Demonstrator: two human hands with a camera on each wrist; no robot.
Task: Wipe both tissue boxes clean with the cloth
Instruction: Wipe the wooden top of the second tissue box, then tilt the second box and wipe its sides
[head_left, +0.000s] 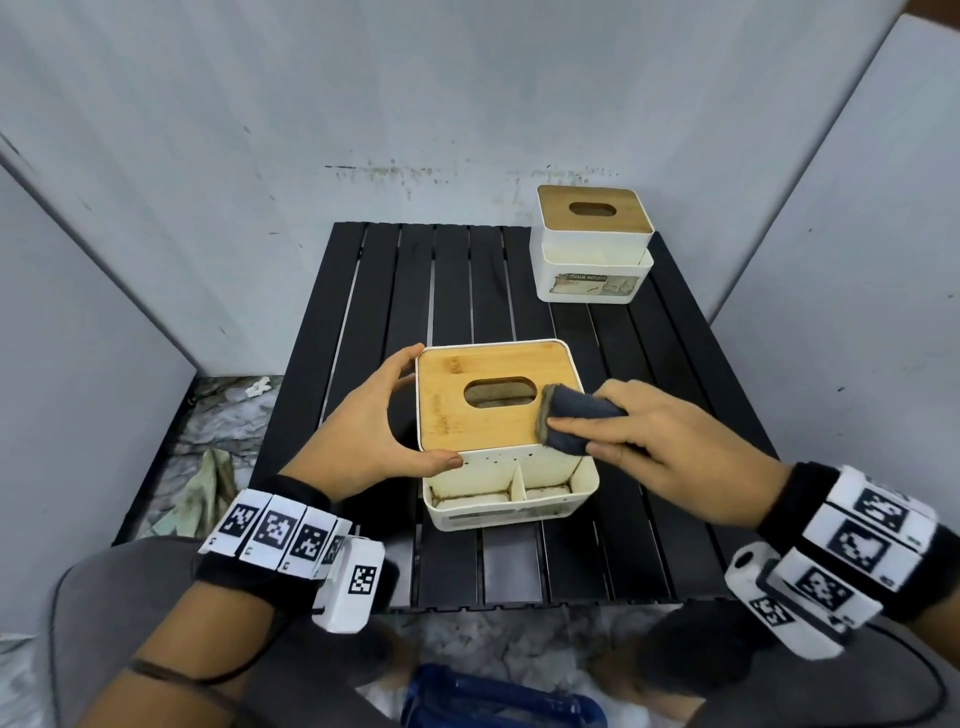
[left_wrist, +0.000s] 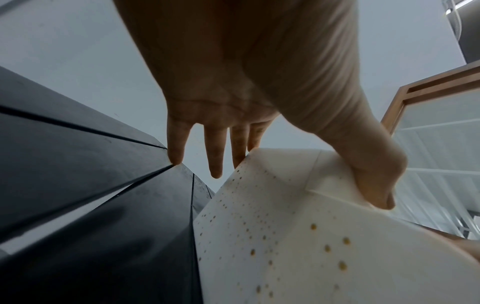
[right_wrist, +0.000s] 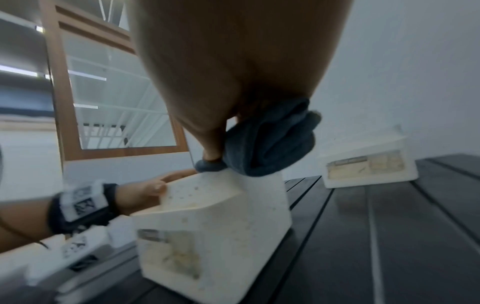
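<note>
The near tissue box (head_left: 506, 499), white with a bamboo lid (head_left: 457, 410) and stained front compartments, stands mid-table. My left hand (head_left: 374, 421) grips its left side, thumb on the front wall and fingers at the back corner; the left wrist view shows the thumb (left_wrist: 374, 185) pressed on the speckled white wall (left_wrist: 285, 236). My right hand (head_left: 660, 441) holds a folded dark blue-grey cloth (head_left: 571, 421) against the lid's right edge. In the right wrist view the cloth (right_wrist: 270, 144) rests on the box's top corner (right_wrist: 221, 226). The second tissue box (head_left: 592, 244) stands at the back right, untouched.
The black slatted table (head_left: 467, 275) is hemmed in by grey panels on the left, back and right. A crumpled rag (head_left: 208, 483) lies on the marbled floor to the left. A blue object (head_left: 493, 696) sits below the table's front edge.
</note>
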